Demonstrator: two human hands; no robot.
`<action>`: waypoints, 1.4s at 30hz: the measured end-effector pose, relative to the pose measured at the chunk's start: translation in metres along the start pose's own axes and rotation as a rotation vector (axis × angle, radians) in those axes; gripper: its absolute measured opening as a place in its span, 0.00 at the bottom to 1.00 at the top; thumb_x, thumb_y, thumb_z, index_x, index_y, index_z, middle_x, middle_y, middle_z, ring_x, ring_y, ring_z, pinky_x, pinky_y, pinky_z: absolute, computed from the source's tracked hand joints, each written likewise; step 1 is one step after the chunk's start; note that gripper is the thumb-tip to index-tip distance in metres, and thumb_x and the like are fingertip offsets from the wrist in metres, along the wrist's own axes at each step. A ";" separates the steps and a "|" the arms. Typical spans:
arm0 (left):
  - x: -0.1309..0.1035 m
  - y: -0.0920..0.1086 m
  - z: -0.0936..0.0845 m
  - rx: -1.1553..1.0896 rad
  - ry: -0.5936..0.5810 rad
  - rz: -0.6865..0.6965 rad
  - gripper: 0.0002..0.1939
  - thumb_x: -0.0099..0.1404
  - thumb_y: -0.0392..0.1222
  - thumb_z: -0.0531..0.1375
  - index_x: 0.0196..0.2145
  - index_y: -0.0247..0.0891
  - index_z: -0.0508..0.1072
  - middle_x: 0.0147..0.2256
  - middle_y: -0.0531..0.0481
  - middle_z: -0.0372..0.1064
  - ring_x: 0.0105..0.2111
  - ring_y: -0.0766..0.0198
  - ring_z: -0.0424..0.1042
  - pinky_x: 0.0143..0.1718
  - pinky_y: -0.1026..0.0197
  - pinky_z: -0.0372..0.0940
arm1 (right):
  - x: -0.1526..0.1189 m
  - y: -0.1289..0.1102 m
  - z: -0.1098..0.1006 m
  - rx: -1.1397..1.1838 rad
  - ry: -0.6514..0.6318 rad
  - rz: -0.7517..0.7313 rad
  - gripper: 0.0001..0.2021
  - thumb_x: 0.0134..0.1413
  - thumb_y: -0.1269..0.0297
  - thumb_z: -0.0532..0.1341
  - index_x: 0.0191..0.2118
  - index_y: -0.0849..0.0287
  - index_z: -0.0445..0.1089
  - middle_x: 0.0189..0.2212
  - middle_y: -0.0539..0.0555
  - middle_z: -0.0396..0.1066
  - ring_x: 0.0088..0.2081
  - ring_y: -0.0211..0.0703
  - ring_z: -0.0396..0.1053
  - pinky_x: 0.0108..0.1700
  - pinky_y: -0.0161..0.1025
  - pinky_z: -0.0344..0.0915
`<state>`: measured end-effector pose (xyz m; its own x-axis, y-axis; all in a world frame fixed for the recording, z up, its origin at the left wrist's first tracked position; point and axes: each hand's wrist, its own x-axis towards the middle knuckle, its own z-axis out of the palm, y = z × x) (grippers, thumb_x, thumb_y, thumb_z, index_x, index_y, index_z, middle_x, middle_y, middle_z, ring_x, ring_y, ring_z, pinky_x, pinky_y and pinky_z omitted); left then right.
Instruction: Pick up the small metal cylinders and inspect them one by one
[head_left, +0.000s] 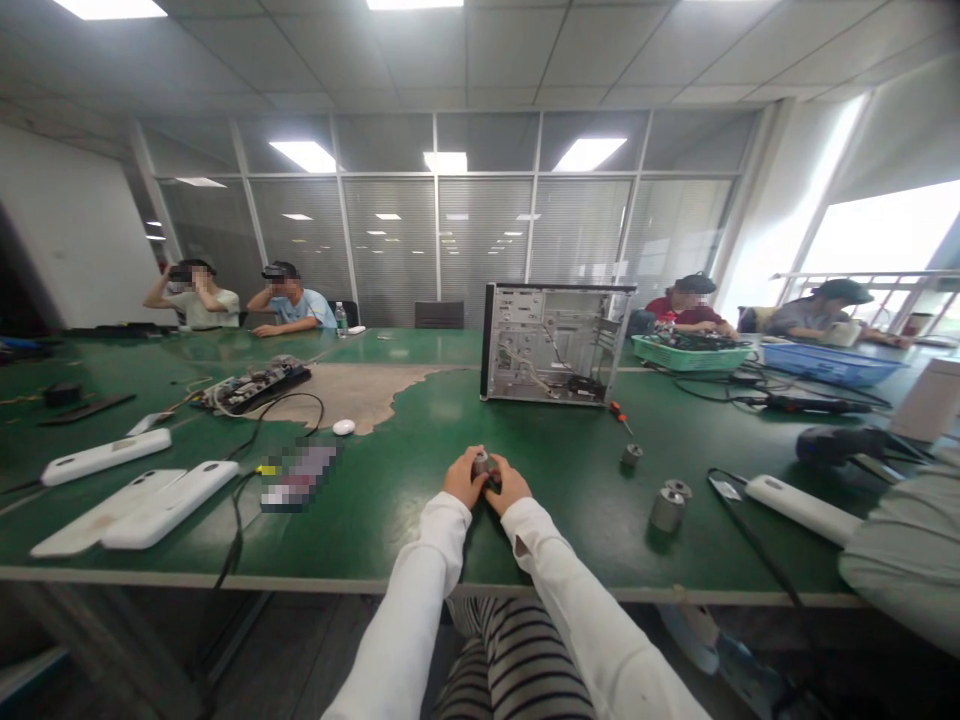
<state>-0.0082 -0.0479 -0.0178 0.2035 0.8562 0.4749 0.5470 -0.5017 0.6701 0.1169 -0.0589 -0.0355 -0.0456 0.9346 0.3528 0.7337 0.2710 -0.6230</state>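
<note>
At the front middle of the green table, my left hand (463, 478) is closed around a small grey metal cylinder (481, 462). My right hand (511, 483) curls in from the other side with its fingers against the same piece. The fingers cover most of the cylinder, so its lower part is hidden. To the right of my hands stand a larger metal cylinder (666, 511) with a ring-like top and a smaller metal cylinder (632, 457).
An open computer case (555, 345) stands ahead, with an orange-handled screwdriver (621, 416) beside it. White power banks (172, 505) and a circuit assembly (255, 385) lie left. Green (694, 354) and blue baskets (832, 366) sit back right. Several people sit around the table.
</note>
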 end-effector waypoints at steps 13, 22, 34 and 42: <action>0.003 -0.012 0.009 -0.576 0.296 -0.304 0.18 0.41 0.42 0.64 0.33 0.35 0.69 0.34 0.46 0.68 0.35 0.61 0.67 0.38 0.59 0.61 | 0.001 -0.003 0.019 0.242 0.298 0.013 0.16 0.33 0.62 0.58 0.35 0.59 0.62 0.27 0.51 0.67 0.26 0.38 0.64 0.30 0.35 0.62; -0.002 -0.001 0.009 -0.656 0.277 -0.354 0.24 0.34 0.42 0.66 0.32 0.33 0.71 0.37 0.45 0.64 0.40 0.59 0.64 0.43 0.60 0.58 | -0.001 -0.011 0.018 0.220 0.497 0.037 0.12 0.34 0.62 0.55 0.31 0.59 0.65 0.26 0.52 0.65 0.26 0.38 0.61 0.29 0.35 0.60; -0.005 0.005 0.008 -0.925 0.121 -0.477 0.20 0.44 0.51 0.61 0.30 0.33 0.68 0.23 0.51 0.67 0.18 0.71 0.64 0.18 0.68 0.61 | -0.007 -0.019 0.009 0.264 0.466 -0.074 0.14 0.34 0.62 0.59 0.33 0.60 0.64 0.27 0.52 0.62 0.23 0.35 0.59 0.28 0.34 0.61; -0.004 0.006 0.007 -1.062 0.085 -0.567 0.19 0.47 0.52 0.58 0.29 0.32 0.66 0.20 0.50 0.66 0.15 0.72 0.64 0.14 0.70 0.59 | -0.007 -0.018 0.014 0.287 0.411 -0.038 0.16 0.34 0.63 0.58 0.36 0.58 0.65 0.31 0.53 0.64 0.27 0.39 0.62 0.26 0.35 0.61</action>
<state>-0.0002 -0.0539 -0.0196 0.0748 0.9968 -0.0296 -0.4076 0.0576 0.9113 0.0945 -0.0673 -0.0370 0.2445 0.7701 0.5892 0.5183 0.4098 -0.7506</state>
